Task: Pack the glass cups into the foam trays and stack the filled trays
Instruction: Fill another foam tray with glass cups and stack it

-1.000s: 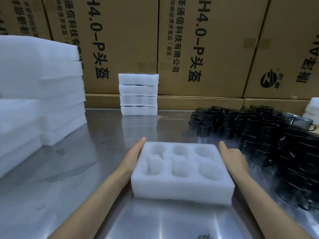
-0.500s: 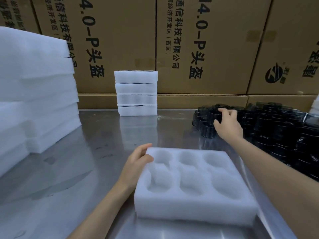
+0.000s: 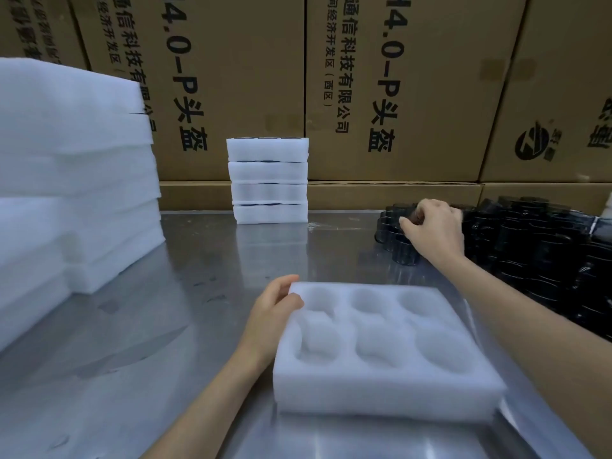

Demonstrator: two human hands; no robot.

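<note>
A white foam tray with 6 empty pockets lies on the steel counter. The left hand grips its far left corner, thumb on top. The right hand curls around a dark glass cup in the cluster of cups at right. A stack of 4 filled trays stands behind.

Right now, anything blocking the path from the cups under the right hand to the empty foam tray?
Nothing visible. The right hand is on the dark glass cups at the near-left edge of the pile; only bare metal table lies between them and the foam tray. All six pockets are empty, and the left hand grips only its far-left corner.
</note>
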